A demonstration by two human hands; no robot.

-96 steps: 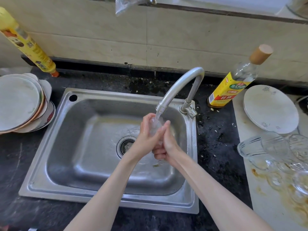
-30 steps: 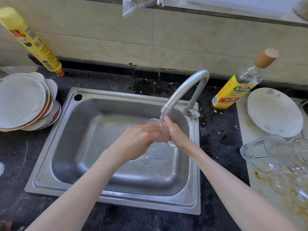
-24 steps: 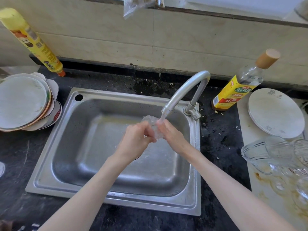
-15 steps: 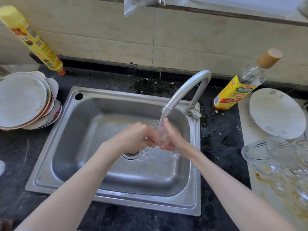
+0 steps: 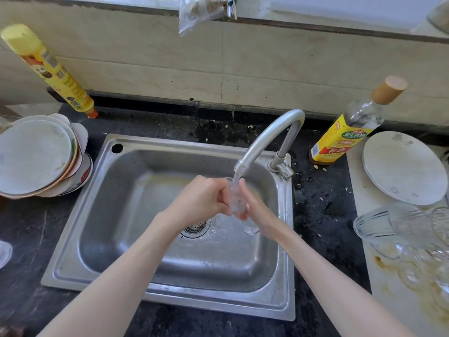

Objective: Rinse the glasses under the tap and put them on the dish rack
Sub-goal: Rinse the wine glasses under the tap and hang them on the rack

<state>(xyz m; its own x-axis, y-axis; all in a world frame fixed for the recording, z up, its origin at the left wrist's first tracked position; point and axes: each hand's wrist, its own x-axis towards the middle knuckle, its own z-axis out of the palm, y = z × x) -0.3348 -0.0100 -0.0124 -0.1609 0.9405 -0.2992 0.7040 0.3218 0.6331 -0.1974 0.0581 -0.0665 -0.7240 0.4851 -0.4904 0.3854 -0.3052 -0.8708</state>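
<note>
Since half a second ago the two hands are sitting a touch higher and tighter together under the spout, and the glass is standing more upright between them, with its foot no longer showing below the right palm. The left hand is curling into a loose fist, its grip clamped on the glass from the nine o'clock side. The right hand is pressing flat against the glass from three o'clock, fingers closing around it. Water is running from the tap straight into the glass and splashing down onto the floor of the sink, near the drain, which is lying at about seven o'clock from the hands.

On the dark bench, at three o'clock from the sink, more glasses are lying on their sides on a pale, stained board, with a white plate beyond them at one o'clock. A bottle with a yellow label is standing beside the tap's base. At nine o'clock a stack of plates is resting on the bench, and a yellow spray can is leaning against the tiled wall at eleven o'clock.
</note>
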